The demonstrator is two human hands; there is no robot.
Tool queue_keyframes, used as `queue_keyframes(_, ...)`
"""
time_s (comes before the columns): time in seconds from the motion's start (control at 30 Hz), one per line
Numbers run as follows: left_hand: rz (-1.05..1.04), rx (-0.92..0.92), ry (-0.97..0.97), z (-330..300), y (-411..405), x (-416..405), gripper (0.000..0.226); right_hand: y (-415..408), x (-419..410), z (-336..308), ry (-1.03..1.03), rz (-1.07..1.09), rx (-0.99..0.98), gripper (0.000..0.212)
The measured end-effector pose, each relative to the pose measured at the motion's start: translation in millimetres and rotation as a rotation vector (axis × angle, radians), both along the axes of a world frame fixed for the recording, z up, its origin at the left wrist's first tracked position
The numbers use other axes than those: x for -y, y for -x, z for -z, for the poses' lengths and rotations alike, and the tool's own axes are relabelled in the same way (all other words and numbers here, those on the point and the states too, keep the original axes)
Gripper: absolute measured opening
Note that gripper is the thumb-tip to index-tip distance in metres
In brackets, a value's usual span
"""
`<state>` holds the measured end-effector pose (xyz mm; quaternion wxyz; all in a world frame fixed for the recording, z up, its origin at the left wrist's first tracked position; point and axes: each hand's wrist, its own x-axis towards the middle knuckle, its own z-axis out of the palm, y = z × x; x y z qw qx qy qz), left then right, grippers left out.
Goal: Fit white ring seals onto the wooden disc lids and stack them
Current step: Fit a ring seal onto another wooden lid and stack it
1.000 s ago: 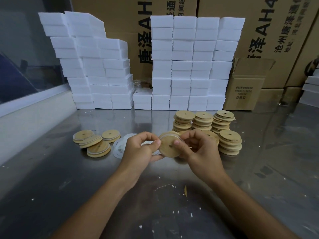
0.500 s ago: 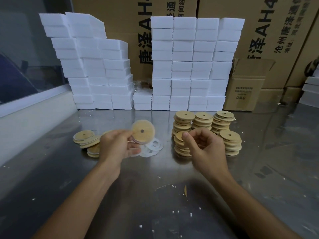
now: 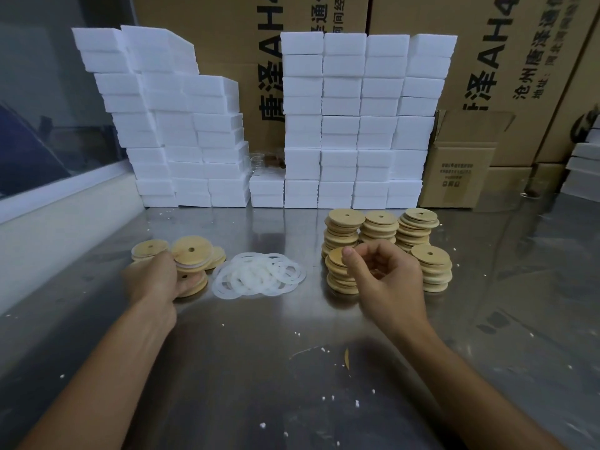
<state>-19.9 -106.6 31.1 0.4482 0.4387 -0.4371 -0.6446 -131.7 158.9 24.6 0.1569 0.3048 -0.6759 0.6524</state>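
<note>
The left hand [image 3: 156,280] is now down at the small group of finished lids [image 3: 191,254] on the left side of the tabletop [image 3: 292,368]. Half a second ago it held one wooden disc up in the air, and a second ago both hands worked on that disc together in the middle. Now the disc with its white ring lies on top of the left group, tilted a little, and the white edge of the seal shows under it. The fingers of the left hand curl around the low lids at the front of this group; whether they grip the lids or only steady them I cannot tell for sure.

The right hand [image 3: 386,280] has stayed over the front stack of bare lids [image 3: 341,274]. Its fingers are curled and the thumb points up beside the top disc, but the grip holds nothing that I can see.

The loose pile of white rings [image 3: 259,276] lies between the two hands, touching neither of them.

So, in my judgement, one lid is finished and put down, and the next cycle begins: the right hand will probably take a bare disc, and the left hand must come back for a ring. Five stacks of bare lids remain, so much of the work is not yet done.
</note>
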Motion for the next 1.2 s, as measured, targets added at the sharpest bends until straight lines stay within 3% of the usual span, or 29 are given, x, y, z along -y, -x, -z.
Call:
queue_keyframes(0.1,-0.009,0.167,0.066,3,-3,2,0.01,4,-3,-1,-0.017,0.096,-0.027,0.014)
queue_keyframes(0.23,-0.015,0.299,0.141,5,-4,-2,0.012,9,-11,0,-0.289,0.274,-0.116,0.008)
queue_keyframes(0.37,-0.087,0.358,0.209,4,-8,-7,0.019,12,-16,3,-0.67,0.351,-0.149,0.044)
queue_keyframes(0.43,-0.088,0.345,0.208,3,-9,-6,0.016,13,-18,3,-0.762,0.355,-0.163,0.05)
queue_keyframes(0.63,-0.108,0.329,0.191,4,-11,-4,0.012,15,-18,4,-0.786,0.399,-0.132,0.034)
queue_keyframes(0.8,-0.099,0.413,0.234,9,-11,2,0.017,19,-20,5,-0.766,0.43,-0.109,0.038)
queue_keyframes(0.9,-0.184,0.575,0.513,13,-12,-3,0.013,19,-20,6,-0.792,0.443,-0.114,0.042)
queue_keyframes(1.0,-0.173,0.551,0.936,10,-7,-24,0.015,19,-19,6,-0.788,0.465,-0.188,0.043)
queue_keyframes(1.1,0.11,0.513,1.259,11,6,-53,0.014,18,-14,5,-0.8,0.466,-0.332,0.043)
queue_keyframes(1.2,0.382,0.588,1.437,19,15,-75,0.01,13,-5,8,-0.919,0.471,-0.406,0.042)
